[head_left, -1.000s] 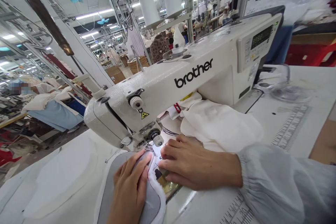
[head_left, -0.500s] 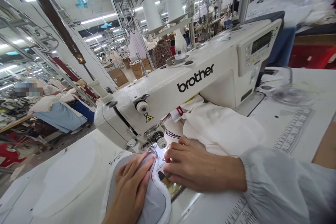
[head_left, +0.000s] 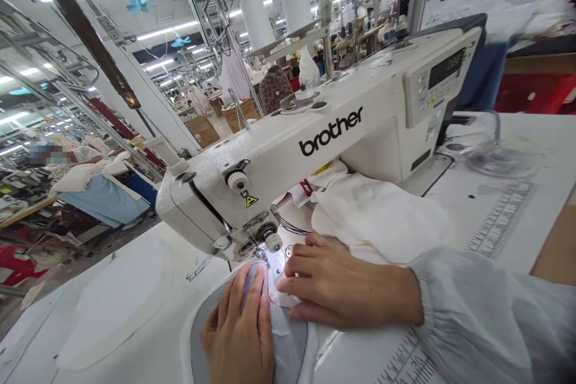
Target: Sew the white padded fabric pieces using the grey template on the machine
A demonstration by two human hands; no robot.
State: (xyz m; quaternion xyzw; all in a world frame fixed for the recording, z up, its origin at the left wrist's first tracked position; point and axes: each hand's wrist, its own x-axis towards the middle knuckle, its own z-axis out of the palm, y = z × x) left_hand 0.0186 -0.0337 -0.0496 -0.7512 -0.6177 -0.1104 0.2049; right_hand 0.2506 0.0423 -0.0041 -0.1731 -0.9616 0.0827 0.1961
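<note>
Grey fabric panel (head_left: 290, 342) at presser foot (head_left: 262, 257).
Left hand (head_left: 238, 336) and right hand (head_left: 335, 291) press it flat, gripping nothing, flanking a red line (head_left: 269, 288); curve beneath them looks unsewn.

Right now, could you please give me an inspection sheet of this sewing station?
Surface: white table with printed ruler marks on its right part.
Job's things: grey fabric piece with a white border lies under the needle of the sewing machine; a red line runs near its edge.
Clutter: white cloth bundle under the machine arm; flat white piece at left; clear plastic item at right.
Grippers (hands): left hand flat on the grey piece; right hand presses its fingertips on the edge beside the needle.
Cables: thin wire left of the needle.
Surroundings: two thread cones above; other work stations at left, under strip lights.
</note>
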